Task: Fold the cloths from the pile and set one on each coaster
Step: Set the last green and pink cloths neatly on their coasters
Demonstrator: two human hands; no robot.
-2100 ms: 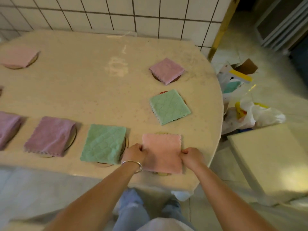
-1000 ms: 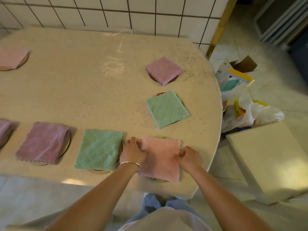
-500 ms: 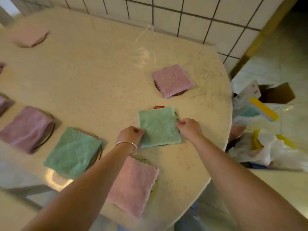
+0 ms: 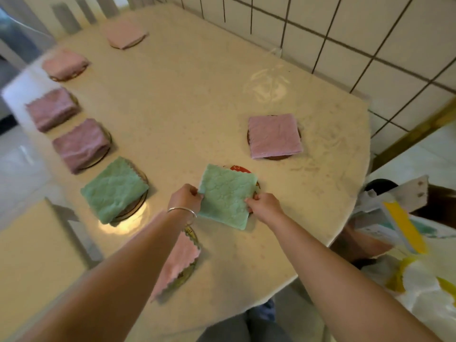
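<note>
We see the left hand [image 4: 185, 197] with curled fingers [image 4: 195, 192] pinching the left edge of the green cloth [image 4: 227, 195]. The right hand [image 4: 264, 206] pinches its right edge in the same way. This cloth lies on a red coaster [image 4: 238, 168], near the tabletop [image 4: 185, 99] rounded edge. A pink cloth [image 4: 274, 136] lies beyond it, with bare tabletop to its left.

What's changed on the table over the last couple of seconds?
Both hands let go of the pink cloth, left on its coaster, and moved to the green cloth. The left hand and right hand now pinch its side edges. The other cloths stayed on their coasters.
</note>
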